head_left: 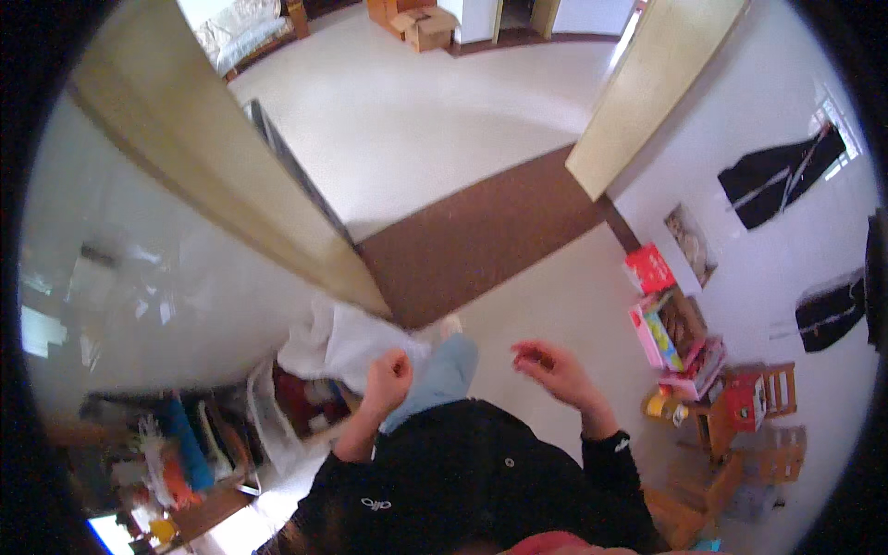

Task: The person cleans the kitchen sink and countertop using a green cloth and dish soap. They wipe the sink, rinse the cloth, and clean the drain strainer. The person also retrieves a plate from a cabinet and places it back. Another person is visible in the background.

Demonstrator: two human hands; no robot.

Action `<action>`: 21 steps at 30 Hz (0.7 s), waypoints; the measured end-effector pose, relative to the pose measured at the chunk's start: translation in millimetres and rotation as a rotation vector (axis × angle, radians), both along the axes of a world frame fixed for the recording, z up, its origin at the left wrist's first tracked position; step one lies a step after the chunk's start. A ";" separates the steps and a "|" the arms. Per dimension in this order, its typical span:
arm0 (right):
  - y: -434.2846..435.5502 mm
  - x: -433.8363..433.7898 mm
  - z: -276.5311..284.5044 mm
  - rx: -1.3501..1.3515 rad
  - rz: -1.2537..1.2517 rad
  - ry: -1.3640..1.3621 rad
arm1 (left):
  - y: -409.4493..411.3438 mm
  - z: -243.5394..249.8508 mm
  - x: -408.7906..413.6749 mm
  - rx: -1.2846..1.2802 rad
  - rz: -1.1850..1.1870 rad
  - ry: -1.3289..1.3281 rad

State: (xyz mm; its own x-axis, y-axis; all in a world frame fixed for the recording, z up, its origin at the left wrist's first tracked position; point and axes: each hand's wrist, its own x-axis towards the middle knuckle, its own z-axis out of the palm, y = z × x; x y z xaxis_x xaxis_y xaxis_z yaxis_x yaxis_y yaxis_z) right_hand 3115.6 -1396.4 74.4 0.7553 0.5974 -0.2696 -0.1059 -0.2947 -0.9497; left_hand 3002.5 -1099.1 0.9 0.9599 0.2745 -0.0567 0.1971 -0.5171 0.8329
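Observation:
My left hand (388, 380) is held before my waist at the left, its fingers loosely curled, with nothing visible in it. Beneath and beside it are my leg in light blue trousers (444, 368) and a white cloth (361, 343). To the right, my right hand (551, 370) hangs above the pale floor (555, 298), fingers bent and parted, holding nothing that shows. Neither hand touches an object. Both sleeves of my black top are pushed up.
Ahead, a brown threshold strip (479, 236) crosses the doorway between cream door frames (624, 97). Toys and boxes (683, 333) and wooden chairs (770, 451) line the right wall. Clothes (187, 444) hang at lower left. A cardboard box (427, 29) stands in the far room.

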 end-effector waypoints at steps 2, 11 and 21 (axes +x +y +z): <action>30.1 49.1 -2.3 0.129 0.071 0.129 | 9.7 5.5 68.3 0.050 -0.014 -0.105; -5.0 308.2 -98.8 -0.256 -0.216 0.113 | 48.7 91.2 362.9 0.242 -0.165 -0.325; 151.9 621.4 -105.9 -0.141 0.184 0.128 | 123.6 54.5 547.1 0.271 0.210 -0.180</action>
State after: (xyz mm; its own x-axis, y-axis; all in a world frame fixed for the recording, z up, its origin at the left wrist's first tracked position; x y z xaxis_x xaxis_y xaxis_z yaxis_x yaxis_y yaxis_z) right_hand 3737.0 -1244.4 -31.5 0.5917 0.6712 -0.4466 -0.1554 -0.4487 -0.8801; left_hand 3549.6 -975.5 55.4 0.8691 0.4482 0.2092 0.1854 -0.6872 0.7024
